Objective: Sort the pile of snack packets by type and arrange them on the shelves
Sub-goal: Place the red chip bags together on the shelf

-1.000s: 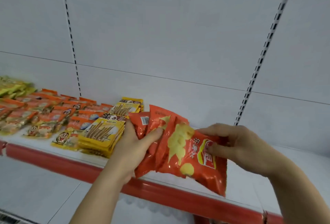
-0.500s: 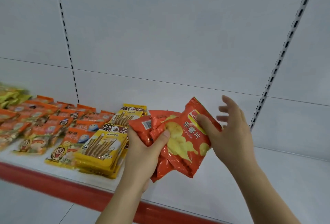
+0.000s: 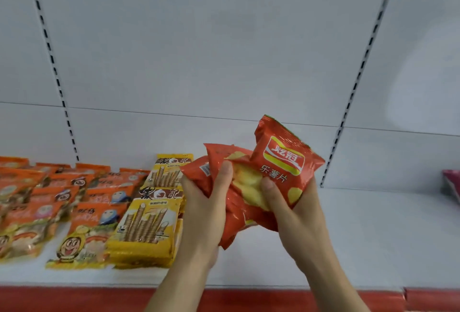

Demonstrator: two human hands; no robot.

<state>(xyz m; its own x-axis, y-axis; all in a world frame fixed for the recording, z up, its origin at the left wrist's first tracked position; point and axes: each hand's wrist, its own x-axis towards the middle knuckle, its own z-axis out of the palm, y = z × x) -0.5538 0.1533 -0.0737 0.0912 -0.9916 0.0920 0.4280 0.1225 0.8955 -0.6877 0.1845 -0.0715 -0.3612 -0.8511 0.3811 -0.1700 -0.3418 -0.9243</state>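
A bunch of red crisp packets (image 3: 251,184) sits at centre frame, held above the white shelf (image 3: 373,232) — the left hand (image 3: 206,214) wraps its thumb and fingers round the rear packets, while the right hand (image 3: 293,209) pinches the front packet, thumb on its face. Just to the left lie stacked yellow biscuit-stick packets (image 3: 146,227), then orange packets (image 3: 49,199) toward the lower left. The film looks slippery, so loosening one hand to set a packet down could let the bunch fan apart and spill — likely onto the yellow stack, mixing types.
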